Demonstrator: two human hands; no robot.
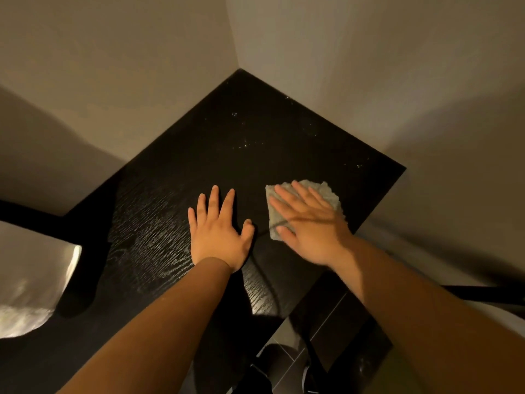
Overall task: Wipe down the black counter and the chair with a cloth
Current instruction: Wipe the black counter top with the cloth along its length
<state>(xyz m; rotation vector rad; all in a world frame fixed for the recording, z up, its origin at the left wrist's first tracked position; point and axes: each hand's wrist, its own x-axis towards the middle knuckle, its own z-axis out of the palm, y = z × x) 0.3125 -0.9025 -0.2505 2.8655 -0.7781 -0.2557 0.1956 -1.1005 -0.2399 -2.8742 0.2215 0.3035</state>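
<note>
Right hand (309,223) flat, fingers straight and spread, pressing pale grey-beige folded terry cloth (305,207) onto black wood-grain counter (159,211), near counter's right edge. Left hand (218,226) flat on bare counter just beside cloth, fingers splayed, holding nothing. Pale specks on counter toward wall corner. Dark tiled floor (326,331) below near edge.

Looks like a small indoor corner of a home or a similar lived-in room, dimly and warmly lit. Shows a black wood-grain counter (250,132) fitted tight into the meeting of two plain pale walls (119,69) at the upper centre of the frame, dark square floor tiles (329,328) below its edge at the lower centre-right, and a pale curved fixture (31,297) at the lower left, too blurred to name.
</note>
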